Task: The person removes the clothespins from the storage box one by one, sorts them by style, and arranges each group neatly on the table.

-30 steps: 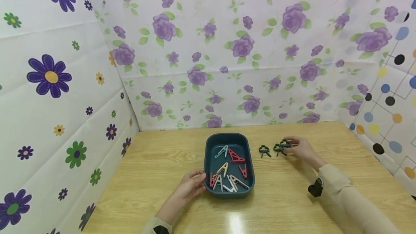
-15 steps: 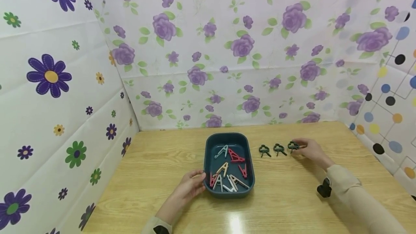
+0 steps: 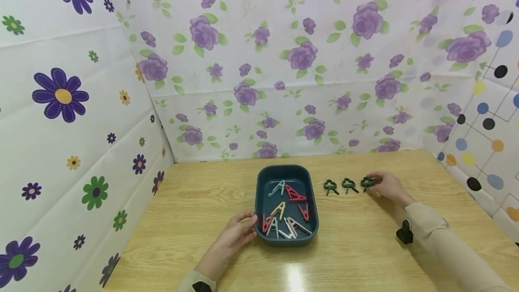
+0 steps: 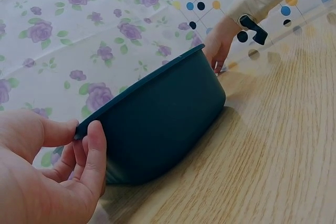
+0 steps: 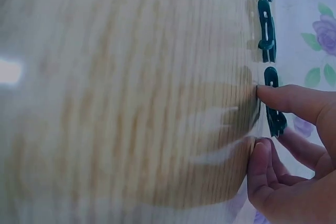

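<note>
My left hand pinches the left rim of a dark teal plastic bin, thumb on the outside edge and fingers below it in the left wrist view. Inside the bin lie several clothespins: a pale blue one, a red one, a yellow one and others in red and white. To the right of the bin, two dark green cloud-shaped clips, the left one and the middle one, lie in a row. At the row's right end my right hand holds a third green clip by thumb and finger.
The wooden table extends on both sides of the bin and in front of it. A white cloth wall with purple roses stands close behind. Flowered and dotted cloth walls flank the table left and right.
My right hand has carried the third green clip rightward, away from the middle clip, and it now sits in line with the other two. The left hand and the bin stay put.
</note>
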`<state>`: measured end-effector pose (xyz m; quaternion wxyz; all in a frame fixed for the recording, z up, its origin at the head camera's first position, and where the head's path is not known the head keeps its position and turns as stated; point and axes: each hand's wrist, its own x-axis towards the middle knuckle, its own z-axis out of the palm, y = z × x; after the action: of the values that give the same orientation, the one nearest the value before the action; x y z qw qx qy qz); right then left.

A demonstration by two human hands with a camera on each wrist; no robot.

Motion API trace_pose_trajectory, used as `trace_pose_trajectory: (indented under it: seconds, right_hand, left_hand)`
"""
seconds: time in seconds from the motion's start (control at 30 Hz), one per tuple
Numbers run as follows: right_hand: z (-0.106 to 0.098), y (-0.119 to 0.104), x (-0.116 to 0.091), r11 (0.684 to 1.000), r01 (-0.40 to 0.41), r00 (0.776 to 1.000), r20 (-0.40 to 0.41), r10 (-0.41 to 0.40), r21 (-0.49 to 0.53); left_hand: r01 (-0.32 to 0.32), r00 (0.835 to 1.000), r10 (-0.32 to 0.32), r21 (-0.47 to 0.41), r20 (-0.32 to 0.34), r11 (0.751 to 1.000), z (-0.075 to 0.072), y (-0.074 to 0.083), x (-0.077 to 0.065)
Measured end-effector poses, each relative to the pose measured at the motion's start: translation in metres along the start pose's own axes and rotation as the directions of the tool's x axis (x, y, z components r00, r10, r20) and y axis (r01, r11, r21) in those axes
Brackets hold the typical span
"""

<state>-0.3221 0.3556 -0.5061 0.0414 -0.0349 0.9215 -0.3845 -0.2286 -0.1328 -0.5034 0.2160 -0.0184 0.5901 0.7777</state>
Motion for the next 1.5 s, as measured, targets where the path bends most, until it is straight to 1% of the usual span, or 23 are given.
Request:
trace_pose_trajectory:
  seconds: [0.23,0.43,0.67,0.97,1.13,1.2,1.37,1.5]
  right_hand:
    - [-0.001,-0.001,0.001,0.999,-0.028,0.999,0.022,0.028,-0.035]
    - [-0.003,0.001,0.004,0.999,-0.011,1.0,0.026,0.012,-0.043]
    - [-0.007,0.001,0.002,0.999,0.003,0.998,0.055,-0.001,-0.041]
    - [-0.009,0.001,0.0,0.999,-0.001,0.997,0.079,0.005,-0.045]
    - [-0.007,-0.005,0.002,0.998,0.009,0.998,0.056,-0.005,-0.067]
    - [-0.006,-0.009,0.002,0.997,0.024,0.999,0.029,-0.022,-0.077]
    - [0.0,-0.02,0.004,0.991,0.105,0.992,-0.06,-0.11,-0.083]
    - [0.007,-0.03,0.008,0.984,0.161,0.981,-0.093,-0.167,-0.074]
  left_hand:
    - [-0.001,1.0,0.001,0.004,0.003,1.0,0.0,-0.001,0.0]
    - [0.005,1.0,-0.005,0.002,-0.009,1.0,0.001,0.0,0.0]
    - [0.006,1.0,-0.006,-0.015,-0.001,1.0,0.002,0.0,0.0]
    - [0.0,1.0,0.0,-0.01,0.001,1.0,0.001,-0.001,-0.002]
    - [0.005,1.0,-0.005,-0.012,-0.006,1.0,0.0,-0.001,-0.002]
    - [0.006,1.0,-0.006,-0.012,-0.004,1.0,0.0,-0.001,-0.001]
    - [0.006,1.0,-0.006,-0.014,-0.003,1.0,0.001,0.0,0.0]
    - [0.007,1.0,-0.008,-0.018,-0.009,1.0,0.001,0.001,-0.001]
